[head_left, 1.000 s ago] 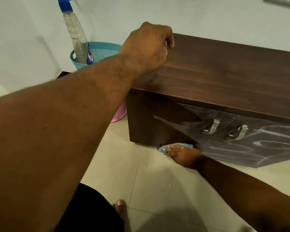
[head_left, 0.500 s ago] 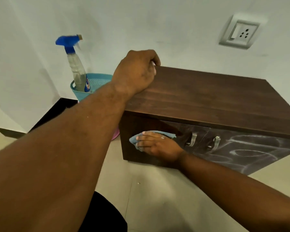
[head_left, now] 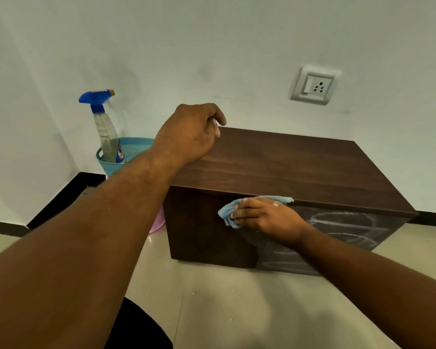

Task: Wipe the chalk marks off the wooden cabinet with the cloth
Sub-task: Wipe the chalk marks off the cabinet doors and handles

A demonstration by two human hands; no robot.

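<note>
Your right hand (head_left: 267, 216) presses the cloth (head_left: 227, 214) flat against the cabinet (head_left: 300, 165) front, beside chalk marks (head_left: 347, 226). Left hand (head_left: 189, 136) curled on its top corner, holding nothing.

Dark matt wood-grain cabinet (head_left: 275, 162); soft blue cloth (head_left: 228, 212); glossy tiled floor (head_left: 237, 311); clear plastic spray bottle (head_left: 107, 137)

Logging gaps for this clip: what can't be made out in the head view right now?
- Door handles: hidden behind the right hand and cloth.
- Chalk marks: partly covered by the right forearm.
- Spray bottle label: too small to read.
- Pink item beside the cabinet: mostly hidden by the left forearm.
- Left hand fingertips: curled out of sight.
</note>
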